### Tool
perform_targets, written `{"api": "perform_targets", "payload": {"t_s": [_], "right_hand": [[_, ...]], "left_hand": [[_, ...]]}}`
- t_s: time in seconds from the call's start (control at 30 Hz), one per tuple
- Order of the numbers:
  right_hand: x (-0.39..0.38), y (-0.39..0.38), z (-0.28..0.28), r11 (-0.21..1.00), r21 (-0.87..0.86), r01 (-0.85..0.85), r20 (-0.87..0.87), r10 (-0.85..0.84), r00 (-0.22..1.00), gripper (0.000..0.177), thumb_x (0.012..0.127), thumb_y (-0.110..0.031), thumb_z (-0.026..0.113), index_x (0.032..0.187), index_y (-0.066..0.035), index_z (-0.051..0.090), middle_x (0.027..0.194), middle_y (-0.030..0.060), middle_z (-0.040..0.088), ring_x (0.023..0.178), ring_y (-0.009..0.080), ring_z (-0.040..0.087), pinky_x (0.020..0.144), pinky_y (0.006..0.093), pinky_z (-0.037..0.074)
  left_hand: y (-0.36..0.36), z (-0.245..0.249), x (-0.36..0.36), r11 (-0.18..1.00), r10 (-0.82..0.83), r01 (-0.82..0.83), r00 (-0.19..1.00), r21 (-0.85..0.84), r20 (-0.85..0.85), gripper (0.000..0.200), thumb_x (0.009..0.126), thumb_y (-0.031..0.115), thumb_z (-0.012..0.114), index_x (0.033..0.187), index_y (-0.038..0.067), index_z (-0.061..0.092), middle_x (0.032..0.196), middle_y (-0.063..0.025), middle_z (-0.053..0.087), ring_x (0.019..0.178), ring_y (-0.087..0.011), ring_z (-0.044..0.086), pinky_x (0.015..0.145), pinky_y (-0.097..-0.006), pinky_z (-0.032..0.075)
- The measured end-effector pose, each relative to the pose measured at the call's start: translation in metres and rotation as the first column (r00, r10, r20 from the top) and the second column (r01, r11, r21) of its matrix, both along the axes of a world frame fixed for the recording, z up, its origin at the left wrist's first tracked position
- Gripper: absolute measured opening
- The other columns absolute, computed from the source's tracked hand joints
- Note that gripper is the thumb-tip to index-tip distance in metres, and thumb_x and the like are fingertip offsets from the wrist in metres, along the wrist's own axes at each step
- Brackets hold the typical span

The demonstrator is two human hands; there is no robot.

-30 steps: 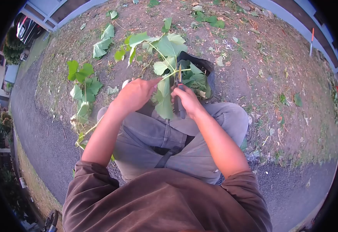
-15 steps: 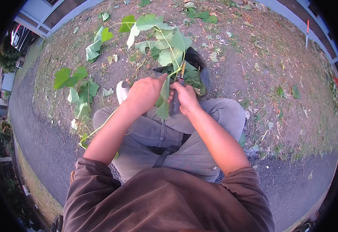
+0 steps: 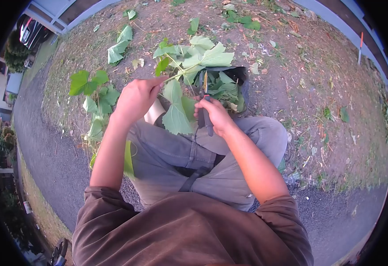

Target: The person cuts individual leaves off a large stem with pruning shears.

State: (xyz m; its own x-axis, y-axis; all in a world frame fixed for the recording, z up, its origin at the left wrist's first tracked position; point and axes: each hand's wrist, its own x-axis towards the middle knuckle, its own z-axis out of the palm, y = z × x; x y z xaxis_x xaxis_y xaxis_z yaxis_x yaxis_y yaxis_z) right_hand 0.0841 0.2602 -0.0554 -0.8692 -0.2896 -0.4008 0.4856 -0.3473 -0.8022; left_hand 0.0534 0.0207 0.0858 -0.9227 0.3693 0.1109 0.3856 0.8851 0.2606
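Observation:
My left hand (image 3: pixel 135 98) is closed around the stem of a leafy green vine (image 3: pixel 218 56), its index finger lying along the stem. The vine's broad leaves spread forward and to the right, and one large leaf (image 3: pixel 176 117) hangs between my hands. In my right hand (image 3: pixel 215 114) are pruning shears (image 3: pixel 206 119) with dark handles, their blades pointing away from me. Just beyond the shears, a black bag (image 3: pixel 244 91) lies with its mouth towards me and green leaves (image 3: pixel 226 88) inside.
More leafy vine (image 3: pixel 98 99) lies on the ground at the left. Loose leaves (image 3: pixel 118 46) are scattered over the dirt (image 3: pixel 287 84) ahead. My crossed legs (image 3: pixel 256 142) are close below my hands. Dark asphalt (image 3: pixel 52 142) runs along the left side.
My left hand has moved left, drawing the vine stem away from the shears and turning its leaves. The right hand still holds the shears, whose blades are now more exposed.

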Motion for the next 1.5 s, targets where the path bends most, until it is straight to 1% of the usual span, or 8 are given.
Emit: {"api": "perform_targets", "payload": {"t_s": [0.07,0.4,0.83,0.93,1.0,1.07,1.17,1.5], "right_hand": [[0.002,0.000,0.011,0.999,-0.028,0.035,0.000,-0.035,0.999,0.023,0.098,-0.021,0.066,0.113,-0.004,0.065,0.093,0.0037,0.066,0.082,0.0156,0.067,0.080,0.0316,0.056],[0.003,0.014,0.019,0.992,-0.090,-0.084,0.053,0.089,0.995,0.020,0.098,-0.021,0.066,0.108,-0.003,0.066,0.093,0.0089,0.071,0.084,0.0201,0.073,0.080,0.0370,0.061],[0.002,0.023,0.022,0.963,-0.206,-0.171,0.049,0.185,0.982,0.038,0.099,-0.025,0.067,0.127,0.001,0.061,0.098,0.0126,0.073,0.090,0.0263,0.076,0.088,0.0440,0.065],[0.004,0.015,0.017,0.972,-0.220,-0.087,0.076,0.106,0.991,0.043,0.100,-0.027,0.065,0.133,0.001,0.060,0.097,0.0121,0.073,0.089,0.0252,0.076,0.088,0.0435,0.064],[0.001,0.010,0.012,0.961,-0.210,0.180,0.037,-0.176,0.984,0.046,0.101,-0.028,0.062,0.137,0.001,0.060,0.098,0.0114,0.073,0.088,0.0249,0.076,0.089,0.0414,0.063],[0.000,0.016,0.017,0.970,-0.185,0.158,-0.043,-0.169,0.985,0.049,0.101,-0.028,0.061,0.140,0.001,0.060,0.098,0.0103,0.074,0.089,0.0245,0.076,0.087,0.0379,0.061],[0.005,0.017,0.032,0.974,-0.125,-0.188,-0.117,0.174,0.978,0.046,0.098,-0.025,0.062,0.136,0.001,0.063,0.095,0.0085,0.072,0.088,0.0230,0.075,0.081,0.0353,0.057],[0.003,0.015,0.026,0.984,-0.105,-0.146,-0.020,0.145,0.989,0.036,0.100,-0.024,0.065,0.124,0.002,0.068,0.091,0.0071,0.070,0.080,0.0214,0.073,0.076,0.0379,0.061]], "left_hand": [[-0.005,0.008,0.002,1.000,0.006,-0.005,1.000,-0.026,0.027,0.036,0.103,0.015,0.065,0.137,0.018,0.074,0.093,-0.0199,0.076,0.085,-0.0395,0.074,0.079,-0.0493,0.057],[0.016,0.008,0.011,0.984,-0.129,0.117,0.988,-0.133,-0.087,0.041,0.101,0.015,0.065,0.142,0.020,0.071,0.089,-0.0160,0.075,0.079,-0.0381,0.072,0.073,-0.0488,0.057],[0.021,0.003,0.014,0.986,-0.051,0.036,0.995,-0.160,-0.091,0.039,0.102,0.017,0.064,0.140,0.022,0.072,0.086,-0.0186,0.074,0.078,-0.0396,0.072,0.071,-0.0503,0.057],[0.021,0.006,0.015,0.990,0.038,-0.051,0.994,-0.134,-0.098,0.039,0.103,0.018,0.063,0.140,0.022,0.072,0.084,-0.0200,0.073,0.076,-0.0398,0.072,0.069,-0.0503,0.057],[0.017,0.004,0.013,0.988,0.076,-0.090,0.991,-0.122,-0.114,0.039,0.103,0.018,0.064,0.141,0.023,0.072,0.083,-0.0202,0.073,0.075,-0.0398,0.072,0.069,-0.0503,0.056],[0.016,0.002,0.011,0.987,0.112,-0.126,0.985,-0.103,-0.135,0.039,0.103,0.019,0.064,0.141,0.023,0.072,0.082,-0.0204,0.073,0.074,-0.0398,0.071,0.068,-0.0503,0.056],[0.021,-0.001,0.019,0.991,0.092,-0.106,0.984,-0.087,-0.155,0.039,0.103,0.019,0.064,0.141,0.024,0.072,0.081,-0.0195,0.073,0.073,-0.0395,0.071,0.068,-0.0500,0.056],[0.025,-0.001,0.034,0.993,-0.016,0.007,0.996,-0.117,-0.082,0.038,0.104,0.018,0.065,0.141,0.021,0.072,0.089,-0.0163,0.076,0.077,-0.0373,0.073,0.069,-0.0475,0.057]]}}
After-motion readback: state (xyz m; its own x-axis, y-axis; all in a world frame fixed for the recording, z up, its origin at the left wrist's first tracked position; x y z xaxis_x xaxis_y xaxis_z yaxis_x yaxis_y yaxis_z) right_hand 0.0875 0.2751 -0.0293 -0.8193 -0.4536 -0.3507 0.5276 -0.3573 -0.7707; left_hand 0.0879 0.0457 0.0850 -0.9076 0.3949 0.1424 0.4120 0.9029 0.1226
